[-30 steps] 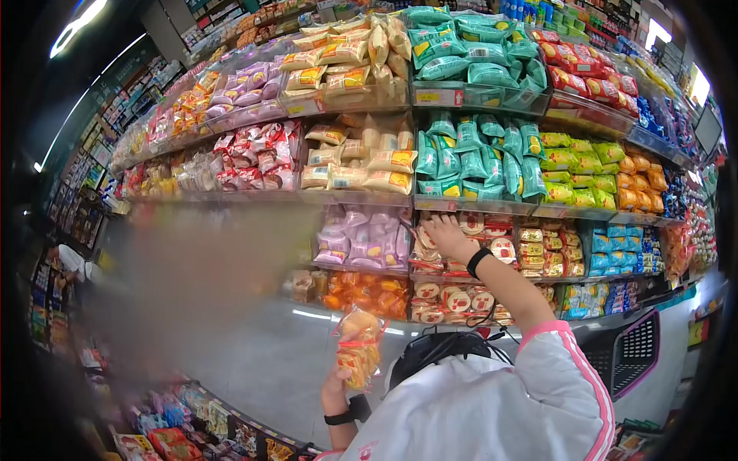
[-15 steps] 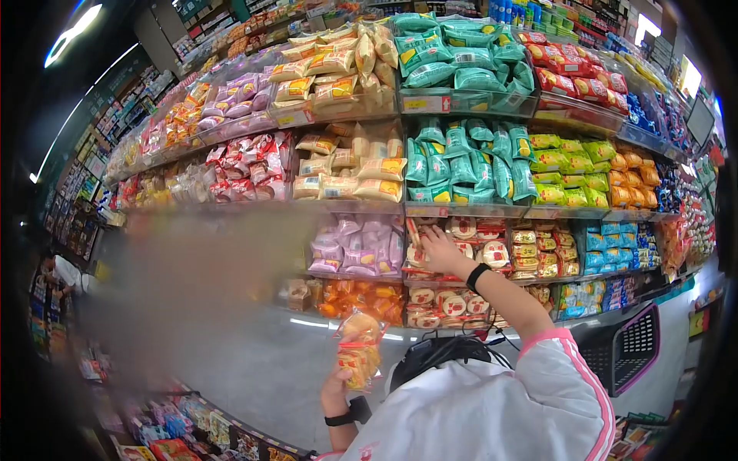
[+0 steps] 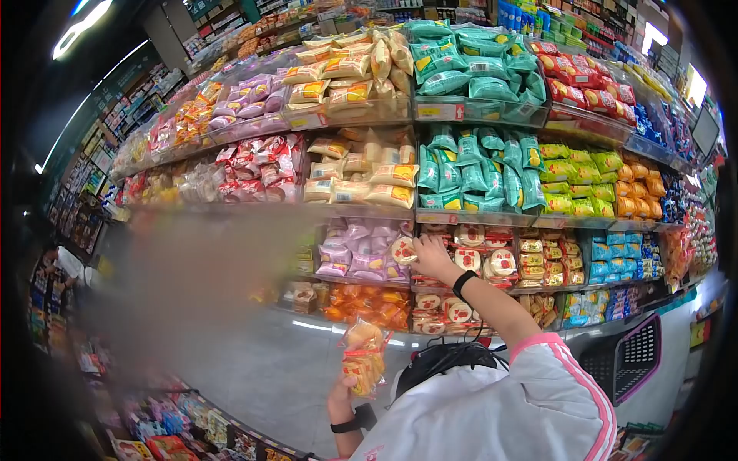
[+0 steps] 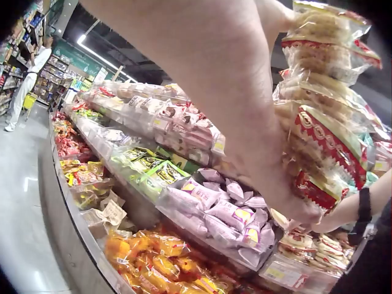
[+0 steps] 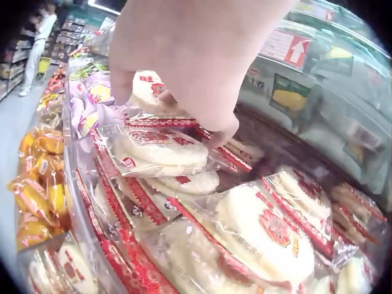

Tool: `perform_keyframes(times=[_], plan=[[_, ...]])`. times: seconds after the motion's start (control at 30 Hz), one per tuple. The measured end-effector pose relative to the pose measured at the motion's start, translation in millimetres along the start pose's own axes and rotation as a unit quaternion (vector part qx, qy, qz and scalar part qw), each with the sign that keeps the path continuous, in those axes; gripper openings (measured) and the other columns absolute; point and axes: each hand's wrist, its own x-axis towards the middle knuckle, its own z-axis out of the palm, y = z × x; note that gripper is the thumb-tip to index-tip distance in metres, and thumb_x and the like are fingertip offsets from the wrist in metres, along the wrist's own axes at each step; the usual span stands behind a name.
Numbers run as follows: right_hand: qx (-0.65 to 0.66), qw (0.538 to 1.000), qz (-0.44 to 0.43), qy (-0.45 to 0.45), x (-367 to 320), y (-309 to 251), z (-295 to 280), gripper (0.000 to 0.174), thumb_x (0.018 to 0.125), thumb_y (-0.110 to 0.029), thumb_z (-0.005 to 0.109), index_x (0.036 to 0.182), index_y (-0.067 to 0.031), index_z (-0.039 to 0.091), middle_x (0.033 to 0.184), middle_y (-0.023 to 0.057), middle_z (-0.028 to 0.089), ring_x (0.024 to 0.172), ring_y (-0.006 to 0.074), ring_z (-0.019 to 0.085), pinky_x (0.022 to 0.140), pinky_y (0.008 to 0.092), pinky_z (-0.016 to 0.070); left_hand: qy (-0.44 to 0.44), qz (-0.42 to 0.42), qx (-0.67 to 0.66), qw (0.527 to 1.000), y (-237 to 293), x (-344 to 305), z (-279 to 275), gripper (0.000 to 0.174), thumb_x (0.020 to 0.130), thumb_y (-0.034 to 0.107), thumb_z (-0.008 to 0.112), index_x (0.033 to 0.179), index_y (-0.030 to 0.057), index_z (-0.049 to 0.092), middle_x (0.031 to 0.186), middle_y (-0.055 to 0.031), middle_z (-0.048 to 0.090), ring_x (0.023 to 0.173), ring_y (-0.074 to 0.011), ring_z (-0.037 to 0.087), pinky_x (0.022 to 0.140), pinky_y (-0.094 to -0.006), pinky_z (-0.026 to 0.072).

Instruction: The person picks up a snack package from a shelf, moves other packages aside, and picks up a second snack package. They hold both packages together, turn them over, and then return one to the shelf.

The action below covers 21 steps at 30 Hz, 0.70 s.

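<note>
A stack of clear-wrapped rice crackers (image 3: 363, 363) is in my left hand (image 3: 338, 398), held low in front of the shelf. Up close in the left wrist view, the stacked packets (image 4: 324, 92) have red printed edges and overlap one another. My right hand (image 3: 435, 258) pinches one round rice cracker packet (image 3: 402, 250) at the left side of its bin. In the right wrist view that packet (image 5: 149, 90) shows red print between the thumb and fingers. Below the hand lie more white rice cracker packets (image 5: 269, 226) in the same bin.
Lilac bags (image 3: 357, 250) fill the bin to the left, gold packs (image 3: 550, 257) the one to the right. Teal bags (image 3: 480, 173) sit on the shelf above. Orange-wrapped snacks (image 4: 156, 263) lie lower down. A black basket (image 3: 636, 357) stands at the right.
My right hand has raised a cracker packet from among the others and shifted it left, turning its round face into view. The left hand keeps its stack in nearly the same place.
</note>
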Motion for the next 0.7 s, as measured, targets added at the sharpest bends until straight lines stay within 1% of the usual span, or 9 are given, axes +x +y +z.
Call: perform_keyframes(times=[0.07, 0.17, 0.27, 0.37, 0.5, 0.57, 0.63, 0.67, 0.7], plan=[[0.008, 0.998, -0.011, 0.064, -5, 3, 9, 0.035, 0.074, -0.018, 0.067, 0.101, -0.0024, 0.052, 0.102, 0.0173, 0.054, 0.098, 0.0360, 0.052, 0.085, 0.0467, 0.0422, 0.001, -0.003, -0.002, 1.000, -1, -2, -3, 0.094, 0.066, 0.035, 0.073, 0.142, 0.0063, 0.023, 0.130, -0.0230, 0.044, 0.114, -0.0347, 0.053, 0.091, -0.0479, 0.0485], [0.204, 0.977, 0.019, 0.053, -16, 10, 8, 0.021, 0.075, -0.010, 0.067, 0.089, -0.0018, 0.054, 0.090, 0.0174, 0.057, 0.088, 0.0310, 0.057, 0.073, 0.0400, 0.0466, -0.003, -0.004, -0.001, 1.000, 0, 0, -5, 0.094, 0.067, 0.035, 0.073, 0.142, 0.0064, 0.023, 0.129, -0.0221, 0.044, 0.113, -0.0338, 0.053, 0.089, -0.0466, 0.0499], [0.281, 0.952, 0.072, 0.101, -37, 25, 6, 0.020, 0.074, -0.010, 0.070, 0.082, -0.0002, 0.054, 0.076, 0.0144, 0.058, 0.075, 0.0254, 0.059, 0.062, 0.0356, 0.0467, -0.013, -0.006, -0.002, 1.000, 2, 5, -6, 0.094, 0.067, 0.034, 0.073, 0.141, 0.0066, 0.023, 0.129, -0.0212, 0.045, 0.112, -0.0329, 0.054, 0.086, -0.0452, 0.0514], [0.322, 0.909, 0.242, 0.108, -53, 43, 4, 0.018, 0.074, -0.011, 0.070, 0.080, 0.0005, 0.058, 0.073, 0.0148, 0.061, 0.071, 0.0299, 0.060, 0.063, 0.0374, 0.0472, -0.023, -0.009, 0.001, 1.000, 4, 11, -8, 0.094, 0.067, 0.034, 0.072, 0.141, 0.0068, 0.023, 0.128, -0.0203, 0.045, 0.111, -0.0320, 0.055, 0.084, -0.0439, 0.0528], [0.235, 0.926, 0.238, 0.177, -40, 75, 9, 0.015, 0.074, -0.010, 0.070, 0.080, -0.0008, 0.060, 0.072, 0.0098, 0.062, 0.066, 0.0176, 0.060, 0.061, 0.0317, 0.0472, -0.045, -0.020, 0.001, 0.999, 7, 21, -7, 0.093, 0.067, 0.034, 0.072, 0.141, 0.0070, 0.023, 0.127, -0.0191, 0.046, 0.109, -0.0308, 0.055, 0.081, -0.0421, 0.0547], [0.262, 0.924, 0.220, 0.170, -23, 97, 26, 0.020, 0.075, -0.009, 0.068, 0.091, 0.0018, 0.063, 0.080, 0.0143, 0.066, 0.074, 0.0226, 0.064, 0.065, 0.0326, 0.0484, -0.053, -0.024, 0.003, 0.998, 9, 26, -6, 0.093, 0.068, 0.034, 0.072, 0.141, 0.0071, 0.023, 0.126, -0.0185, 0.046, 0.108, -0.0302, 0.056, 0.080, -0.0412, 0.0557], [0.232, 0.935, 0.216, 0.157, -5, 96, 21, 0.025, 0.076, -0.008, 0.067, 0.098, 0.0033, 0.064, 0.086, 0.0175, 0.067, 0.079, 0.0264, 0.065, 0.068, 0.0343, 0.0490, -0.048, -0.015, 0.013, 0.999, 8, 29, -8, 0.094, 0.067, 0.036, 0.072, 0.141, 0.0059, 0.023, 0.129, -0.0227, 0.045, 0.114, -0.0342, 0.053, 0.090, -0.0476, 0.0487], [0.242, 0.932, 0.248, 0.106, -1, 95, 19, 0.030, 0.077, -0.005, 0.061, 0.106, 0.0053, 0.062, 0.093, 0.0212, 0.066, 0.083, 0.0313, 0.064, 0.072, 0.0378, 0.0494, -0.045, -0.010, 0.017, 0.999, 7, 30, -8, 0.095, 0.067, 0.037, 0.072, 0.141, 0.0053, 0.023, 0.130, -0.0248, 0.045, 0.116, -0.0363, 0.051, 0.096, -0.0507, 0.0452], [0.260, 0.928, 0.239, 0.115, -3, 89, 16, 0.029, 0.076, -0.004, 0.060, 0.104, 0.0063, 0.062, 0.091, 0.0236, 0.065, 0.084, 0.0347, 0.063, 0.073, 0.0400, 0.0488, -0.042, -0.008, 0.019, 0.999, 8, 29, -8, 0.094, 0.067, 0.037, 0.072, 0.141, 0.0052, 0.023, 0.130, -0.0248, 0.045, 0.116, -0.0363, 0.051, 0.096, -0.0509, 0.0450]])
